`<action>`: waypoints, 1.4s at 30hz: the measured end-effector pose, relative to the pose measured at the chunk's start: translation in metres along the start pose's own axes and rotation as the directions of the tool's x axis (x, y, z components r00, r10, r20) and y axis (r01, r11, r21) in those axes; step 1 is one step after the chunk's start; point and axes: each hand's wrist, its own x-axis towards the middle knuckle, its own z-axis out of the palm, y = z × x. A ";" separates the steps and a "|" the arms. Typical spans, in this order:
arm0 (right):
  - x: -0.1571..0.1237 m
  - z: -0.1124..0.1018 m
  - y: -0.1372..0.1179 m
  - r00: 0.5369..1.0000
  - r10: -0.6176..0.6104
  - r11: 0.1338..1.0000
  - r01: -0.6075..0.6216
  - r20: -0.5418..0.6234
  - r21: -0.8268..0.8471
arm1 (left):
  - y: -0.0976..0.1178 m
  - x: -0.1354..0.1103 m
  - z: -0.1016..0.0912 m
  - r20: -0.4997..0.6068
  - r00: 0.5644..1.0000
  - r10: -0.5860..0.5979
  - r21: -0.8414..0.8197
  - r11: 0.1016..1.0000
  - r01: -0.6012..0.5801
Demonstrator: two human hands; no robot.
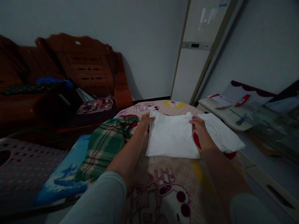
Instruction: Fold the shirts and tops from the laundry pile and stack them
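I see the left hand (147,119) and right hand (198,122) pinching the far corners of a folded white cloth (173,137), which lies on the patterned tablecloth (149,166). I can't read the blue label (223,3) on the tall white unit (191,71) or the print on the papers (220,101).

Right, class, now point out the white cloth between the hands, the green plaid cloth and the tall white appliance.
White cloth (173,135): head view, middle of its top.
Green plaid cloth (105,140): head view, its middle.
Tall white appliance (192,67): head view, front below the display.
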 end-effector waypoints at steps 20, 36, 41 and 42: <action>-0.093 -0.079 0.008 0.872 -0.179 0.735 0.426 0.457 -0.527 | 0.004 -0.116 -0.056 0.535 0.844 0.018 0.637 0.647 -0.418; -0.101 -0.001 0.056 0.648 -0.345 0.354 0.760 0.679 -0.546 | -0.053 -0.113 0.025 0.714 0.672 0.197 0.643 0.196 -0.740; -0.108 -0.007 0.053 0.633 -0.350 0.348 0.772 0.691 -0.531 | -0.051 -0.114 0.022 0.733 0.656 0.179 0.630 0.187 -0.754; -0.111 -0.007 0.051 0.633 -0.334 0.329 0.773 0.699 -0.543 | -0.049 -0.115 0.022 0.736 0.655 0.174 0.629 0.184 -0.756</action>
